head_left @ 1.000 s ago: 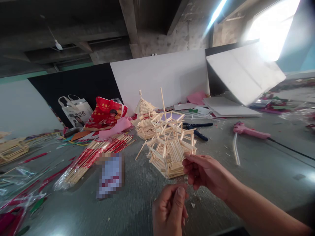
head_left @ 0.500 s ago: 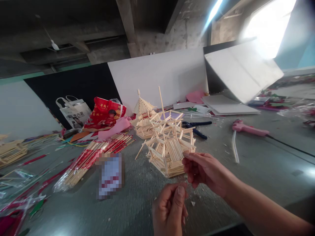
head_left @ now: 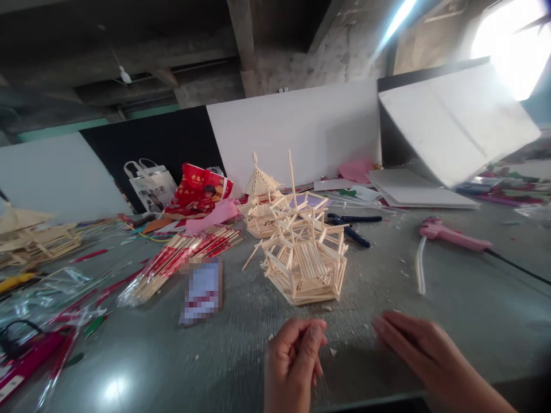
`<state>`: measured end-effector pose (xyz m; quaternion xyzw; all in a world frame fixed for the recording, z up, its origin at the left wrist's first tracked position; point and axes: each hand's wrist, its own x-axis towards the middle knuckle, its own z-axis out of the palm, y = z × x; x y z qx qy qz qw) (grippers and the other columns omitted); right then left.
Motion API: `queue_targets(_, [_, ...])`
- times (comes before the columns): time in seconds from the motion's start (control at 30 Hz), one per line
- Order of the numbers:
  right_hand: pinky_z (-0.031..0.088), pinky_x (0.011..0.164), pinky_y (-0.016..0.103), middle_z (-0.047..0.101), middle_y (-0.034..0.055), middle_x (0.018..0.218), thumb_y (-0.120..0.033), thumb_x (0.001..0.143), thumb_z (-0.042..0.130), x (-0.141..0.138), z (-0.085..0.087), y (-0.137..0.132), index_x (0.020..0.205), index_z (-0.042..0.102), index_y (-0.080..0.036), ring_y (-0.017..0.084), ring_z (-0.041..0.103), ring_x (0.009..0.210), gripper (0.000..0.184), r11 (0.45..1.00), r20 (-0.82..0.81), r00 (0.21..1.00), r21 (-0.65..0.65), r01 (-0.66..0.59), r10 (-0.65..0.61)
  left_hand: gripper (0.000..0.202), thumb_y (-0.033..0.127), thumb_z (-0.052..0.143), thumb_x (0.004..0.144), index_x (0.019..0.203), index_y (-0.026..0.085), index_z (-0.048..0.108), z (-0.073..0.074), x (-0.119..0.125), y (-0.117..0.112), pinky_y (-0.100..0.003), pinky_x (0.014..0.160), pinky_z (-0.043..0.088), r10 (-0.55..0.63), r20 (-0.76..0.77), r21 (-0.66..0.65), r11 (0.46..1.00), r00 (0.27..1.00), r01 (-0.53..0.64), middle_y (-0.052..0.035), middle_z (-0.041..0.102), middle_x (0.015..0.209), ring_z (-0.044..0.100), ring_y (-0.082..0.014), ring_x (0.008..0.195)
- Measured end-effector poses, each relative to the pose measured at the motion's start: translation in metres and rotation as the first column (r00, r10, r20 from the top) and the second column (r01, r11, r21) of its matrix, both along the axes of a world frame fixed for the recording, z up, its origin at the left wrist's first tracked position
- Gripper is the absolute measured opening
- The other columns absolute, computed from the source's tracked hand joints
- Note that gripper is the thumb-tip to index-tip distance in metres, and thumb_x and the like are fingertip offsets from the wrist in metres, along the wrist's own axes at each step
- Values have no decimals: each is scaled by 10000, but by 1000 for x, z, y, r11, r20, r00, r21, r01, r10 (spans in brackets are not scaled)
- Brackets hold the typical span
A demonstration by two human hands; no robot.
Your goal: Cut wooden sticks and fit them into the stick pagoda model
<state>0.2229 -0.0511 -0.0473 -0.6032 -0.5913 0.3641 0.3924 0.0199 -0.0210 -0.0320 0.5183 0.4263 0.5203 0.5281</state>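
Note:
A many-sided openwork model (head_left: 316,261) of pale wooden sticks stands in the middle of the table, one long stick rising from its upper tier. My left hand (head_left: 297,358) is just in front of it, apart from the model. Its fingers are curled and the thumb presses on the index finger; whatever they may pinch is hidden. To the right and nearer the table's front edge, my right hand (head_left: 417,344) is slightly blurred, fingers stretched out close together, nothing visible in them. Behind the model is a smaller stick pavilion (head_left: 260,183) with a pointed roof.
A pink glue gun (head_left: 456,234) with a clear glue stick lies right. Blue-handled pliers (head_left: 355,226) lie behind the model. Red-and-tan stick bundles (head_left: 166,264) and a pixelated packet (head_left: 201,291) are left. White boards (head_left: 424,189), bags and scraps line the back.
My right hand has drawn away from the model, down and to the right, its fingers straightening out. My left hand has barely moved. The view has shifted slightly left.

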Motion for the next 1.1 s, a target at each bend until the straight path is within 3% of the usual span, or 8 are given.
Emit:
queue_targets(0.1, [291,536,187,387,-3,604,-510,897,405,10,-7,-7,627,418,-134,80,341,572,463,993,111,990,74,-97,88,265,392,612,784,770,142,699,3,3,-3,-148,372,313,9,-59,65,998,998,-5,-29,614,615,432,-49,391])
queue_targets(0.3, [190,454,174,292,-29,560,-655,814,446,12,4,-2,622,397,-141,61,249,511,551,998,-217,975,-7,-54,52,261,364,551,832,840,141,686,1,8,-7,-164,386,354,41,-192,133,991,980,-16,-18,602,649,449,-64,421])
queue_targets(0.4, [174,431,167,297,-32,532,-680,793,454,14,7,1,602,402,-138,52,243,478,577,997,-279,958,-34,-72,59,264,338,491,874,925,142,661,13,3,-12,-191,441,411,92,-366,234,972,926,-5,-35,626,716,479,-80,461])
queue_targets(0.47, [178,422,161,299,-32,535,-679,791,460,15,7,1,601,403,-137,48,249,472,577,994,-306,948,-46,-101,82,226,288,490,881,979,154,644,32,-1,-16,-217,537,462,207,-508,439,897,836,44,-61,657,844,532,-97,540])
queue_targets(0.53, [190,426,155,309,-29,544,-674,778,488,15,7,1,604,401,-135,47,265,479,573,993,-330,941,-50,-105,83,224,228,500,876,1069,175,599,56,-5,-17,-239,658,489,295,-596,629,749,747,207,-77,653,1014,603,-124,698])
queue_targets(0.63, [182,431,153,311,-30,552,-670,768,510,13,6,-1,612,392,-136,43,265,484,569,996,-344,938,-53,-68,46,208,284,498,882,1041,171,571,86,-2,-8,-273,779,491,354,-716,669,593,601,448,-100,610,1182,602,-190,1000])
queue_targets(0.83, [204,433,150,325,-27,578,-697,741,522,15,4,0,649,414,-142,48,287,502,573,993,-372,927,-78,-85,51,381,422,572,813,1068,142,533,94,17,26,-288,634,508,472,-820,565,580,323,587,-155,556,1266,639,-250,942])
queue_targets(1.1, [198,441,153,326,-29,562,-697,782,457,18,-1,2,640,406,-146,52,267,490,572,988,-340,935,-77,-132,99,440,448,635,754,1057,149,525,85,22,40,-319,593,485,508,-810,574,588,293,570,-166,616,1148,649,-256,824])
